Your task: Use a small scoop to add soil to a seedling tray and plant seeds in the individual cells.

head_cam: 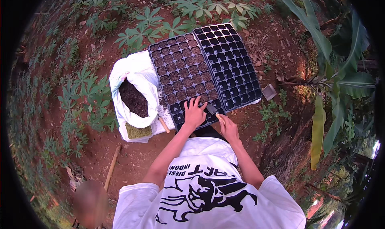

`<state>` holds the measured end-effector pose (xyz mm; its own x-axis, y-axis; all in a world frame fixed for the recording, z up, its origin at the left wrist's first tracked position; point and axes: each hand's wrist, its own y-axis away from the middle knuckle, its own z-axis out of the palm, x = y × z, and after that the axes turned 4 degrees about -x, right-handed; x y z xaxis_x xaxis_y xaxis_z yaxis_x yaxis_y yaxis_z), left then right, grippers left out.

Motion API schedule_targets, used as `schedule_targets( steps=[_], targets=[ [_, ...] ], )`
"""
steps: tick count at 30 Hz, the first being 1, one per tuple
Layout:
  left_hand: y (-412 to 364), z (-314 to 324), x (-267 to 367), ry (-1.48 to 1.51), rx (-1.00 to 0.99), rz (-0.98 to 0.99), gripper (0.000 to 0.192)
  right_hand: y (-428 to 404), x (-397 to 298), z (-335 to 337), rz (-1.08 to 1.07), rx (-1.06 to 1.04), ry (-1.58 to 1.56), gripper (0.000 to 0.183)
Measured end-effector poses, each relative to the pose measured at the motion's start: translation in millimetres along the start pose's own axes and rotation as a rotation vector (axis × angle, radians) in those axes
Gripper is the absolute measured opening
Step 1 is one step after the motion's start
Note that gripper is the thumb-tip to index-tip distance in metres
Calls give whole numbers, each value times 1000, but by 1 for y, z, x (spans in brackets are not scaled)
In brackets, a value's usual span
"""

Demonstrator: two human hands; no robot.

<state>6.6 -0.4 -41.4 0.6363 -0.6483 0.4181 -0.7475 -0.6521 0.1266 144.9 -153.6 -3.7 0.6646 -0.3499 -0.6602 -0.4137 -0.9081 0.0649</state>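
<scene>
My right hand [230,129] grips the wooden handle of a small hand trowel [212,109]. Its metal blade points up and left, over the near cells of a black seedling tray [185,63]. Beside it my left hand [195,114] rests on the same tray with fingers spread, the fingertips at the border between filled and bare cells. Brown soil fills most cells of this tray, while the nearest rows look dark and unfilled. A second black seedling tray [230,66] lies along its right side, its cells showing no soil.
Left of the trays, an open white sack [150,93] holds dark soil [133,99]. Nearer stands a plastic container of yellow-green granules [138,131], with a wooden tool handle [164,125] alongside. A clear container [269,92] lies right; a wooden pole [112,165] lies lower left.
</scene>
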Motion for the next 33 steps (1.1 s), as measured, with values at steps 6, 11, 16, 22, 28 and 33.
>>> schedule_targets(
  steps=[6, 11, 16, 22, 28, 33],
  targets=[
    [1, -7, -7, 71, 9, 36, 48, 0, 7, -3, -73, 5, -16, 23],
    [10, -27, -17, 186, 122, 1, 39, -15, -7, -8, -172, 19, -15, 22],
    [25, -36, -41, 263, 259, -160, 39, -45, -32, -4, -136, -66, -40, 18],
    [31, -32, -39, 220, 210, -210, 40, -53, -33, 0, -76, -204, -14, 18],
    [29, -21, -35, 64, 107, -226, 50, -53, -37, 1, -29, -171, -59, 21],
    [26, -19, -33, -41, 33, -234, 56, -57, -34, 4, -35, -153, -8, 21]
  ],
)
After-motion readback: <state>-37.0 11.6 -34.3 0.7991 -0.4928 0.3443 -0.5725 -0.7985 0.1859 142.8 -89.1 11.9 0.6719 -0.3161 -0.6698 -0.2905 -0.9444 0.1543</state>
